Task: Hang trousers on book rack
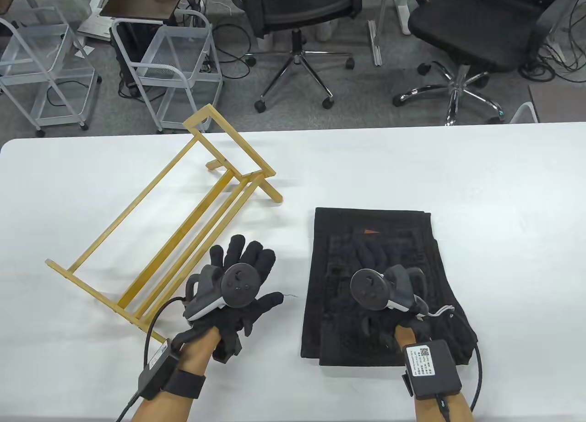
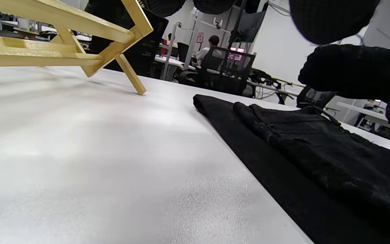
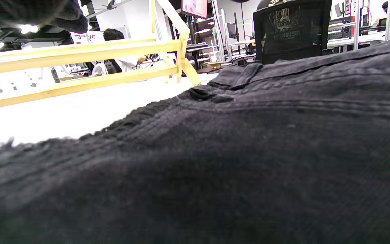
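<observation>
Bare table [image 1: 412,175] behind trousers [image 1: 320,303]; rack [image 1: 183,229] blocks left.

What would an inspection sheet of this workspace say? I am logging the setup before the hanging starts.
Surface: white table, matte, no marks seen.
Job's things: black trousers folded flat on the table; wooden book rack stands to their left, apart from them.
Clutter: nothing seen on the table.
Grippers: left hand open, fingers spread, between rack and trousers; right hand lies over the trousers, grip cannot be told.
Cables: glove leads run from both wrists; loose cables on the floor beyond.
Surroundings: two office chairs, wire carts, grey carpet.
</observation>
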Demonstrator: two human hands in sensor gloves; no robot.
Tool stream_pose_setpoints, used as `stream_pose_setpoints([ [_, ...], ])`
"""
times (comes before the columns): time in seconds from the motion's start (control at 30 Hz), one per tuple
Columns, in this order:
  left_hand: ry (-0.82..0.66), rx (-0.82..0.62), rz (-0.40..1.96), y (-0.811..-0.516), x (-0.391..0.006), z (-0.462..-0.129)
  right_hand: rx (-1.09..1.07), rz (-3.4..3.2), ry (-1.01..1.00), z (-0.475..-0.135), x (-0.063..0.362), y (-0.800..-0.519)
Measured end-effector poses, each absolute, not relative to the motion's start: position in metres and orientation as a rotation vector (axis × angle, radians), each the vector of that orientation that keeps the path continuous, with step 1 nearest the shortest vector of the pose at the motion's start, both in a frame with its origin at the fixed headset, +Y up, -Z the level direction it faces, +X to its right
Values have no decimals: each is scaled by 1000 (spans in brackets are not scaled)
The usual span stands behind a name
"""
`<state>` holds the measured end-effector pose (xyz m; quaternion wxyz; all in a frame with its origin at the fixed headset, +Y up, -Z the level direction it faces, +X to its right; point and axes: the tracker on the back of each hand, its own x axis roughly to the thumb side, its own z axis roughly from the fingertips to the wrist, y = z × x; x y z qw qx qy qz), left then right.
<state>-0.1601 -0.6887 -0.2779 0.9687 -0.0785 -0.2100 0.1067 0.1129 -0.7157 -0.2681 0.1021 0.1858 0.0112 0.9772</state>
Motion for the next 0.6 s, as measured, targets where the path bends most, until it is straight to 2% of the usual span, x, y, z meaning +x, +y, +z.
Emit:
stream_pose_setpoints([
  [0.6, -416, -197, 185, -695, -158, -280, 536, 2871, 2, -268, 115, -712],
])
